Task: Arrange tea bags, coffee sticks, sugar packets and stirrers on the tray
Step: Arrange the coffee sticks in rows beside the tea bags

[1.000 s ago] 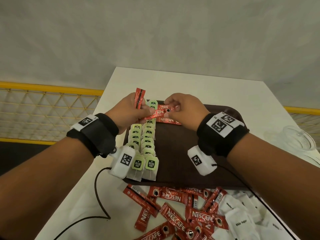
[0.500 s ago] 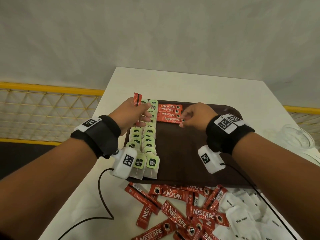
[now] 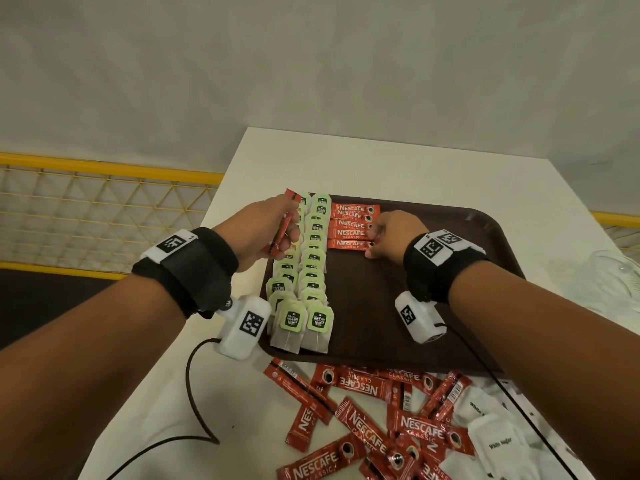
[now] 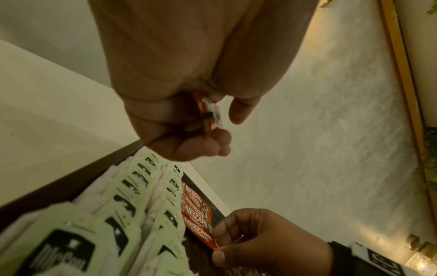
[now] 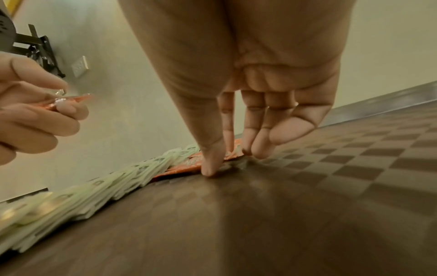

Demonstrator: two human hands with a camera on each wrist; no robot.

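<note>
Here, left hand (image 3: 266, 230) pinching a few coffee sticks (image 3: 281, 233) above the tea bags (image 3: 304, 271); right hand (image 3: 391, 237) with straight fingertips (image 5: 209, 168) pressing the nearest laid stick (image 3: 349, 244) on the tray (image 3: 433, 334).

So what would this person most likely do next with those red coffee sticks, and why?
Probably the right hand lets go of the coffee-stick row it is squaring up with straight fingertips beside the tea bags, then takes the next held sticks from the left hand. The row is short, most of the tray is bare, and many loose sticks wait on the table.
</note>
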